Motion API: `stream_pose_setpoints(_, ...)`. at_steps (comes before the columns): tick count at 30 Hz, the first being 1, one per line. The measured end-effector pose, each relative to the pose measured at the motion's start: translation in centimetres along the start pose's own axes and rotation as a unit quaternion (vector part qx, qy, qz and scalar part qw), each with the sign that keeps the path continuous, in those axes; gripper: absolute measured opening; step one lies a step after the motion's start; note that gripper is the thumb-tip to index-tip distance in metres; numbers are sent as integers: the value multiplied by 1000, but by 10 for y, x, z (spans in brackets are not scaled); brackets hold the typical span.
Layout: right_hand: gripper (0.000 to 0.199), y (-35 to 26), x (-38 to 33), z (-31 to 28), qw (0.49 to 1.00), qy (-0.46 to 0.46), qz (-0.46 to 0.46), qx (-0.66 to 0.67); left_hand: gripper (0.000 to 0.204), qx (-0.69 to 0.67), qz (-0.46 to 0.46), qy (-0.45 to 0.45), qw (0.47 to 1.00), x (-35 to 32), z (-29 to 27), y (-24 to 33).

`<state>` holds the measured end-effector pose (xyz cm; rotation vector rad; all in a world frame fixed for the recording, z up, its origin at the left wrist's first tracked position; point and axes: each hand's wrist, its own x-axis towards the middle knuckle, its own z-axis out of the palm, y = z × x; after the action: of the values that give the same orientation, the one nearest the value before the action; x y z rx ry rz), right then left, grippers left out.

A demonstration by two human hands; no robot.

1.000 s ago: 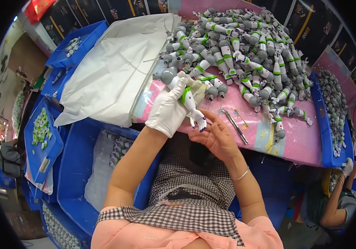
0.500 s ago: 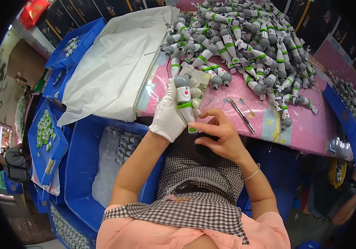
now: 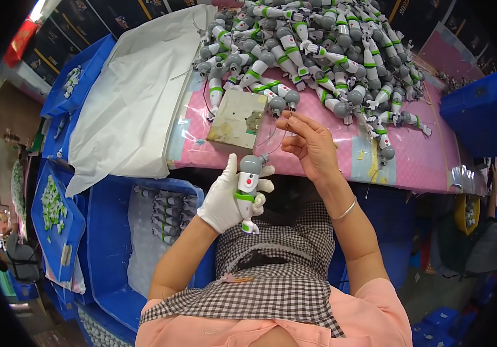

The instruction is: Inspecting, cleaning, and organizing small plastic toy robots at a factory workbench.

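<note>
My left hand (image 3: pixel 225 199), in a white glove, grips a white toy arm (image 3: pixel 247 195) with a grey ball shoulder, green bands and a red dot. The arm stands almost upright in front of the table edge, ball end up, its small white hand pointing down. My bare right hand (image 3: pixel 311 144) is raised to the right of it, thumb and forefinger pinched on a thin wire (image 3: pixel 286 132). This wire seems to run down to the toy arm's ball end. Behind my left hand a beige metal block (image 3: pixel 232 124) rests on the table.
Similar toy arms form a large heap (image 3: pixel 329 52) on the pink table cover (image 3: pixel 341 153). White sheeting (image 3: pixel 127 104) lies at left. Below it, a blue bin (image 3: pixel 107 243) contains rows of grey-and-white parts. A blue tray (image 3: pixel 63 231) with small green-and-white pieces stands farther left.
My left hand has brought the toy arm down and nearer to me, off the beige block. My right hand has gone from the arm's lower end up to the wire. The view has shifted.
</note>
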<state>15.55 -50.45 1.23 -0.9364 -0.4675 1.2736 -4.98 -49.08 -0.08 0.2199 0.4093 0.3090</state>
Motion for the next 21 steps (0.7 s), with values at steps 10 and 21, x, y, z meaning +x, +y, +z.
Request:
stream_pose_setpoints(10,18,21,40,-1,927,-68,-77,-360,38,548,190,253,774,-8,16,19)
stream_pose_setpoints(21,23,12,47,14,939,-120,90,-309,35,245,196,136,940,3,9,52)
